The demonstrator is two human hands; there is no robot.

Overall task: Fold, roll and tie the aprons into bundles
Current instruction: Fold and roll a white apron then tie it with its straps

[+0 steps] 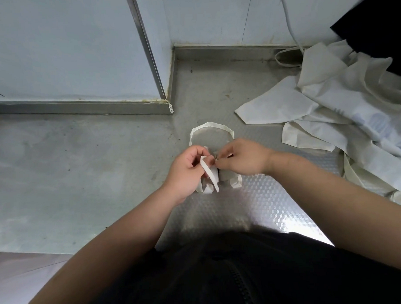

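Apron bundle (234, 180), rolled small and pale, is lying on the steel surface (82, 169) near the middle of the view. It is mostly hidden under both hands, and its strap loop (211, 125) is curving out on the far side. The left hand (187, 172) is gripping one loose strap end (210, 173), its fingers (196, 152) curled round the tape so that the tail is hanging toward the near side. The right hand (243, 157) is pinching what looks like the other strap just beside the left thumb, fingertips pressed together, though the knot itself is too hidden to read. The step in hand is looking like the tying. To do it well, the person should be keeping the roll pressed down so it is not loosening, drawing both ends evenly away from each other, and seating the knot flat on top of the roll rather than off to one side. As for containers, no bin, box or basket is showing. The waiting aprons (329, 97) are lying loose in a crumpled heap on the surface at the far right, well apart from the bundle.
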